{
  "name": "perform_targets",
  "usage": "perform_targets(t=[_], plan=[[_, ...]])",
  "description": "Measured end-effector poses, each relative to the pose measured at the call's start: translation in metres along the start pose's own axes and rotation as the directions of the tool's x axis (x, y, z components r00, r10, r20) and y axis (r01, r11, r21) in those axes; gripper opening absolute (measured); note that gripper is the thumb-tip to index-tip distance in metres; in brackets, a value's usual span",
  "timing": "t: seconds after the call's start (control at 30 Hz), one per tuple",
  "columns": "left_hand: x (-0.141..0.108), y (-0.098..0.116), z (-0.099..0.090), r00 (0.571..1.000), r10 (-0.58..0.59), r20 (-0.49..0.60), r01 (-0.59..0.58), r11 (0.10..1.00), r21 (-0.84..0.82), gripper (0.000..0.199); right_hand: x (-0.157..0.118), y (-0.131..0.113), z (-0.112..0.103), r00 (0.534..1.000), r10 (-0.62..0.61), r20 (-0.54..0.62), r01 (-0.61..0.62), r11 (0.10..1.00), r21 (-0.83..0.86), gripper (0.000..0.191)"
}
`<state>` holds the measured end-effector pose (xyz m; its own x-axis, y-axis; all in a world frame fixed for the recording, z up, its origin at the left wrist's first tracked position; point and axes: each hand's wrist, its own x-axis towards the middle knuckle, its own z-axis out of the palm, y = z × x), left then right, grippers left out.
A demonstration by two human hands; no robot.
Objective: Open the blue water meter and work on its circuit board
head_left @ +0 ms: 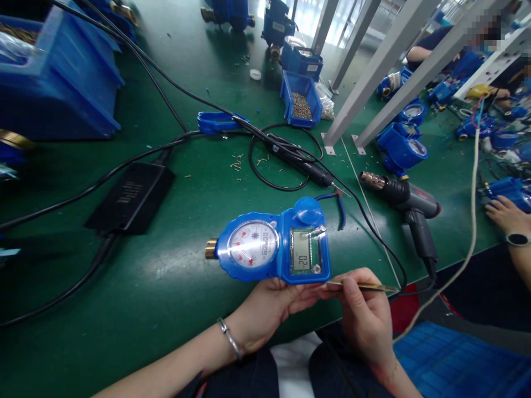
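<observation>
Head view, blue meter, display reading sideways 02, black box, lettering illegible

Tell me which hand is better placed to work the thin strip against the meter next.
Probably the right hand: it pinches the thin strip beside the meter. The left hand appears occupied supporting the meter's near edge.

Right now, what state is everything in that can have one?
Blue meter: display showing digits
Thin flat piece: gripped by the right hand
Small blue bin: holding small metal pieces
Blue-handled tool: handles apart
Black screwdriver: lying down, bit exposed
Heat gun: lying down; on or off unclear
Black box: cabled at both ends
</observation>
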<state>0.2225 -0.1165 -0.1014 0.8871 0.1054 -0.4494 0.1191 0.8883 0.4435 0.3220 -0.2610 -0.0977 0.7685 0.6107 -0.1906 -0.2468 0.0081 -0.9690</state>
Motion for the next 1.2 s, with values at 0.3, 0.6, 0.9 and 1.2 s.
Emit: perform_targets(t=[0.3,0.6,0.9,1.2], plan=[[-0.005,-0.003,-0.004,0.998,-0.054,-0.011,0.054,0.998,-0.016,0.034,-0.006,-0.007,-0.002,0.994,0.052,0.098,-0.062,0.994,0.092,0.007],[-0.065,0.035,-0.028,0.954,0.015,-0.299,0.101,0.925,0.367,0.028,-0.017,-0.031,-0.010,0.951,0.185,0.247,-0.245,0.940,0.240,0.021],[-0.082,0.071,-0.055,0.655,0.616,-0.438,-0.017,0.592,0.806,0.033,-0.006,-0.034,0.019,0.951,-0.271,0.151,0.220,0.932,0.287,0.017],[-0.082,0.092,-0.026,0.695,0.652,-0.305,-0.027,0.447,0.894,0.031,-0.002,-0.061,0.040,0.789,-0.583,0.192,0.597,0.802,-0.019,0.025]])
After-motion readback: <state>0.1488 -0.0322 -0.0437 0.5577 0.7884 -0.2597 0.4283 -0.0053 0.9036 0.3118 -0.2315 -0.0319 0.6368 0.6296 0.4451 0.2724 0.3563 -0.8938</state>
